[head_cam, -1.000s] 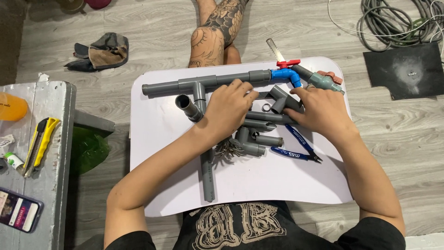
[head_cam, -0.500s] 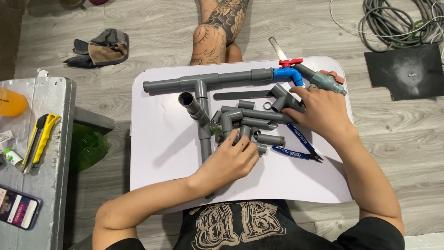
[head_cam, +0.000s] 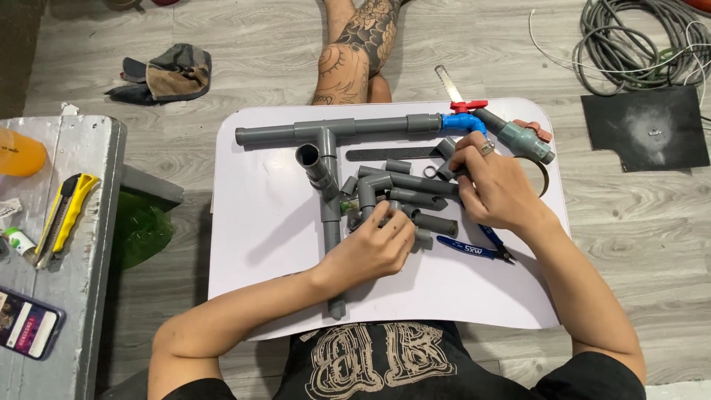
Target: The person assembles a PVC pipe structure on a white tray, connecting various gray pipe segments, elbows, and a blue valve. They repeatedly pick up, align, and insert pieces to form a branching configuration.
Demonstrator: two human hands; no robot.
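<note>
On a white board (head_cam: 252, 222) lies a pile of grey pipe elbows and short fittings (head_cam: 404, 194). My left hand (head_cam: 370, 250) rests at the near side of the pile, its fingers curled on a grey fitting (head_cam: 385, 216). My right hand (head_cam: 495, 185) is at the pile's right side and pinches a small grey fitting (head_cam: 446, 169). A long grey tee pipe assembly (head_cam: 333, 132) spans the far side and ends in a blue valve with a red handle (head_cam: 463, 118) and a grey ball valve (head_cam: 520, 138). A grey pipe (head_cam: 331, 231) runs toward me.
Blue-handled pliers (head_cam: 474, 248) lie by my right wrist and a saw blade (head_cam: 392, 153) near the tee. A grey bench on the left holds a yellow utility knife (head_cam: 67, 211) and a phone (head_cam: 26, 322). A tattooed leg (head_cam: 355, 52), cloth (head_cam: 167, 74), cable coil (head_cam: 637, 37) and black mat (head_cam: 644, 126) are on the floor.
My left hand has drawn back from the far side of the pile to its near side, onto the fittings there. My right hand has stayed at the pile's right side.
</note>
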